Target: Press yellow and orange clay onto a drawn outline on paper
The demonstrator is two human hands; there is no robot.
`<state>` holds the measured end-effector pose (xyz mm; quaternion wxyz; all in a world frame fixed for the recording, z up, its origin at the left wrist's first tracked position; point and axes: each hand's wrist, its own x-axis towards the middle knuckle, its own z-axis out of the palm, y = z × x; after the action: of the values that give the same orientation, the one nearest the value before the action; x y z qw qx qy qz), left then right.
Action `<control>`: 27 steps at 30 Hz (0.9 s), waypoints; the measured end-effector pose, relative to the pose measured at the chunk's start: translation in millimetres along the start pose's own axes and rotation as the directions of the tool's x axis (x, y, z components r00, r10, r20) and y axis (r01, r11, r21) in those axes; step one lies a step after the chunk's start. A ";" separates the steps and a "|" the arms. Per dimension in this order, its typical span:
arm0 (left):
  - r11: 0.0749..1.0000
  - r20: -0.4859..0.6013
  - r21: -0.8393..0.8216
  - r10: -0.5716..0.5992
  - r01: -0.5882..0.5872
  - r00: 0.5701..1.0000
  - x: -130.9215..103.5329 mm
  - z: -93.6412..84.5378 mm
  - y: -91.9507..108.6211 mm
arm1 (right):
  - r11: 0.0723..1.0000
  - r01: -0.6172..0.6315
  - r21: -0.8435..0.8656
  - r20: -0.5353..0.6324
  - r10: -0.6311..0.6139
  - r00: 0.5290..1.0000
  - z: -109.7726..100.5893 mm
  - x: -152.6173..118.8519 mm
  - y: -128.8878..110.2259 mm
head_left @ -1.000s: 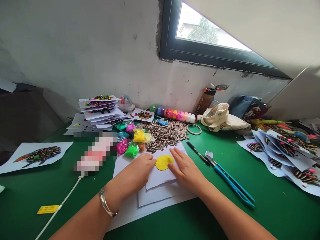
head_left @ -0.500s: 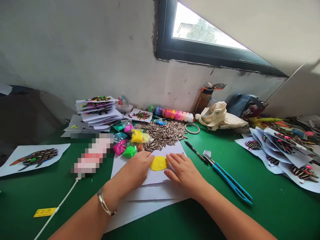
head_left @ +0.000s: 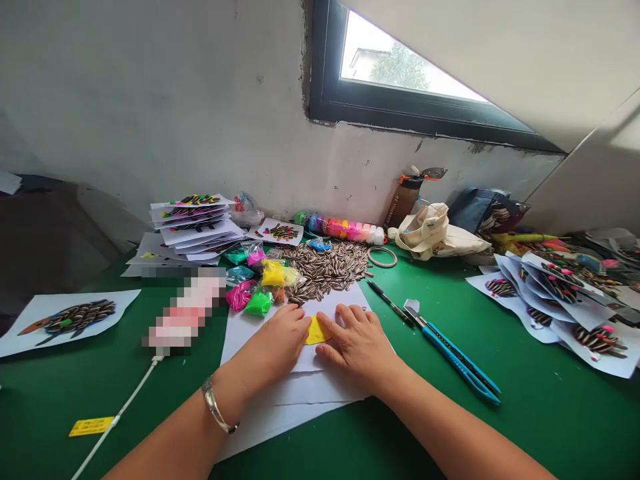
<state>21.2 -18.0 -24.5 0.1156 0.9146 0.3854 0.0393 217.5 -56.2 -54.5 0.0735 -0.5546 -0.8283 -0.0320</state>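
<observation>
A flat patch of yellow modelling clay (head_left: 316,331) lies on the top white sheet (head_left: 245,328). My left hand (head_left: 280,340), with a silver bangle at its wrist, rests at the clay's left edge, fingers slightly bent and touching it. From the right, my right hand (head_left: 356,341) lies over part of the clay, its fingers spread and fingertips pressing on it. Both hands are open and neither lifts the clay. The fingers cover its two sides, so only the middle shows.
Behind the sheets are sunflower seeds (head_left: 335,267) and bagged coloured clay (head_left: 260,301). To the right lie a black pen (head_left: 391,304) and a blue craft knife (head_left: 460,360). Stacks of seed pictures (head_left: 200,230) stand left and right (head_left: 560,300). A bottle (head_left: 403,200) stands by the wall.
My right hand has shifted left over the clay, covering more of it. My left hand has come slightly inward, so less yellow shows between the hands. The view has shifted slightly.
</observation>
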 end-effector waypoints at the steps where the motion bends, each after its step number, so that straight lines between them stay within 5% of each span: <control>1: 1.000 -0.002 -0.003 -0.001 0.001 1.000 -0.1 -0.1 -0.2 | 1.000 -0.001 0.002 0.001 0.001 1.000 0.2 -0.1 0.6; 27: 0.984 -0.017 -0.114 -0.139 0.136 0.990 0.3 -8.7 -12.0 | 0.997 -0.013 0.072 0.024 0.011 1.000 2.5 1.6 7.9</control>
<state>11.7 -8.1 -19.0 0.1644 0.8773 0.4463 0.0643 224.1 -51.4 -56.9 0.0838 -0.5569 -0.8263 0.0047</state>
